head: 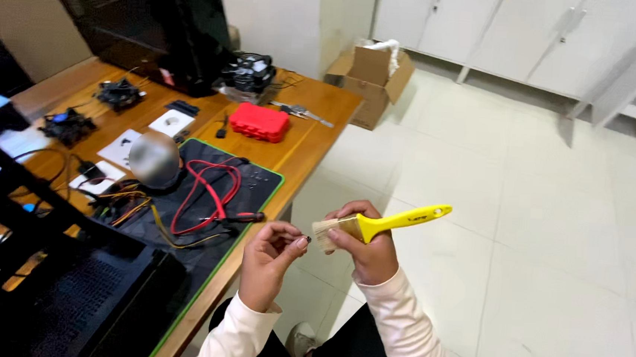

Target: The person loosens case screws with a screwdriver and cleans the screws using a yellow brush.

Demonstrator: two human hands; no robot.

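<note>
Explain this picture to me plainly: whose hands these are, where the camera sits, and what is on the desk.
There is one picture, from a camera worn on a person's head, looking down at their own two bare hands. The right hand holds a paintbrush with a yellow handle. The left hand pinches a tiny dark part against the bristles; what it is cannot be told. To the left stands a wooden desk with a black mat, red cables, a red case and cooling fans. A cardboard box sits on the floor.
</note>
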